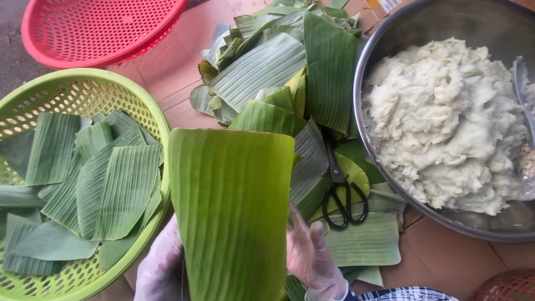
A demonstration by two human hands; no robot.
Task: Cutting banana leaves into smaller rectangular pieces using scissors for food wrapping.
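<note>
View from the head camera, looking down. A large rectangular banana leaf piece point(231, 212) is held upright in the lower middle of the frame, its ribbed face toward the camera and its top edge level with the rim of the green basket point(142, 97). The left hand point(161, 267), in a thin clear glove, comes up from the bottom edge and lies behind and against the leaf's left margin; most of its fingers are hidden by the leaf, so whether they are spread or closed cannot be told. The right hand point(309, 253), also gloved, rises from a checked sleeve point(401, 294) at the lower right; its fingers are extended, held close together and pointing up and inward, touching the leaf's right margin. The two hands thus brace the leaf from either side.

The green basket at left holds cut leaf pieces point(106, 184) laid flat and overlapping. A red basket point(95, 28) sits at upper left, partly over the green one's far side. Beyond the held leaf lies a loose pile of banana leaves point(278, 61) on cardboard point(167, 72), with black-handled scissors point(343, 195) resting on the pile's near edge, just right of the held leaf. At right, a metal bowl point(390, 33) contains a heap of white dough point(446, 122).
</note>
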